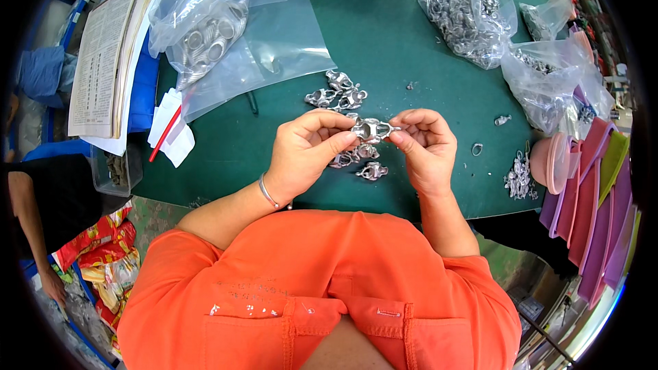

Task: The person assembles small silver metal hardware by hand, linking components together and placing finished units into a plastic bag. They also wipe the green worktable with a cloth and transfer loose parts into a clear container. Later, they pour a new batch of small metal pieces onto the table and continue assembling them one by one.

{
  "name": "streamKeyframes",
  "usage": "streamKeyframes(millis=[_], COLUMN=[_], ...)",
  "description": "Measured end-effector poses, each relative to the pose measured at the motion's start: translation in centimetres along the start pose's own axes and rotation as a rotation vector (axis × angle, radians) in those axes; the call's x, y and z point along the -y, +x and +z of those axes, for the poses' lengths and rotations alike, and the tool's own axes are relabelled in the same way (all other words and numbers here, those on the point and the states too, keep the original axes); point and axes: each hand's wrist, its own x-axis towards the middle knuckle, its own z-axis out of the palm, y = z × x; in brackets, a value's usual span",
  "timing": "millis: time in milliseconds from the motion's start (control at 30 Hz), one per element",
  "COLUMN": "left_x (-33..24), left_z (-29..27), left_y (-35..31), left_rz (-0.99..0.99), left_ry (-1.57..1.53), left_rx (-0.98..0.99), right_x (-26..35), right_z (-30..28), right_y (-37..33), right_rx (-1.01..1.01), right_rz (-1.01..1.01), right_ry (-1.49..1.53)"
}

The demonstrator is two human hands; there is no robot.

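Observation:
Between my two hands is a shiny silver metal fitting [371, 129] with openings through it, held level above the green table. My left hand [301, 147] pinches its left end between thumb and fingers. At the narrower right end, the thumb and fingers of my right hand [426, 151] are closed on it. Similar metal fittings [372, 171] lie on the table just below the held one, some partly hidden by it. Beyond my left hand sits a small heap of such fittings [339, 92].
A clear plastic bag of metal rings [212, 41] lies far left, beside an open book [106, 62] and a red pen [166, 133]. Bags of small metal parts [469, 14] stand far right. Pink cups [545, 164] and small metal pieces [521, 178] are right. Another person's arm [31, 219] shows left.

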Motion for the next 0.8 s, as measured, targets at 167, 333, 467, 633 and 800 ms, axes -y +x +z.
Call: streamKeyframes(millis=[167, 333, 467, 633, 800], left_x=[0.05, -0.1, -0.1, -0.43, 0.09], left_z=[-0.07, -0.03, -0.03, 0.16, 0.18], left_y=[0.02, -0.04, -0.05, -0.03, -0.03], left_rz=[0.05, 0.037, -0.015, -0.118, -0.05], left_ry=[0.044, 0.045, 0.001, 0.0, 0.131], left_rx=[0.004, 0.004, 0.02, 0.054, 0.088], right_x=[-0.03, 0.03, 0.14, 0.05, 0.18], right_z=[0.03, 0.11, 0.45, 0.05, 0.03], right_y=[0.17, 0.17, 0.05, 0.01, 0.22], right_rx=[0.037, 0.017, -0.033, -0.01, 0.082], right_rz=[-0.029, 0.01, 0.052, 0.024, 0.051], right_ry=[-0.049, -0.063, 0.013, -0.09, -0.114])
